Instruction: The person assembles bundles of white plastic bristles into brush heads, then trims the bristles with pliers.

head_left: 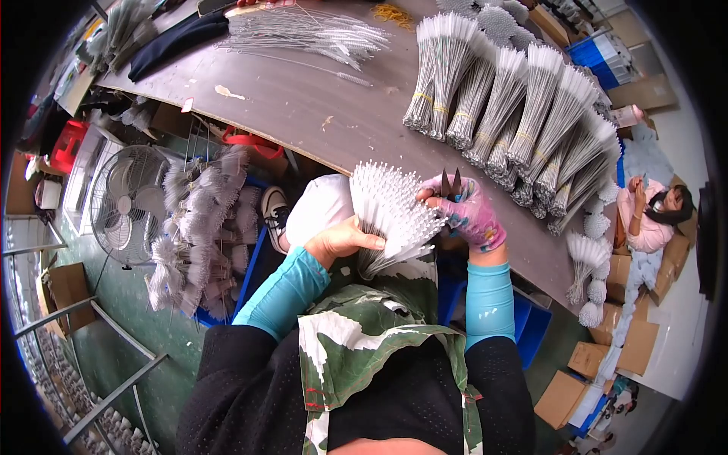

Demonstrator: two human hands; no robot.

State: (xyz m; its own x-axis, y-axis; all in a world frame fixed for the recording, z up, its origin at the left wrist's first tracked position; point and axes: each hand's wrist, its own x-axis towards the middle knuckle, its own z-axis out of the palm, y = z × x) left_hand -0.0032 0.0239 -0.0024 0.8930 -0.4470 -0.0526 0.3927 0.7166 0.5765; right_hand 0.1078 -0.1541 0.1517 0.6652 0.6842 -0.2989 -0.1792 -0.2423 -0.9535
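A thick bundle of thin wire brushes with white bristles and white tips point(394, 205) is held in front of my lap. My bare left hand point(341, 241) is closed around its near left side, thumb across the bristles. My right hand point(474, 216), in a pink patterned glove, is closed on a pair of scissors point(451, 184) whose dark pointed blades stick up. The fingertips of that hand are at the right edge of the bundle; whether they pinch a single brush I cannot tell. The wire ends of the bundle point down toward my apron point(371, 334).
Tied brush bundles point(523, 114) stand packed along the right of the brown table point(303, 106). Loose brushes point(303, 34) lie at its far side, near yellow bands point(392, 15). A fan point(129, 205) and more bundles point(201, 220) stand at left. Another person point(648, 216) sits at right.
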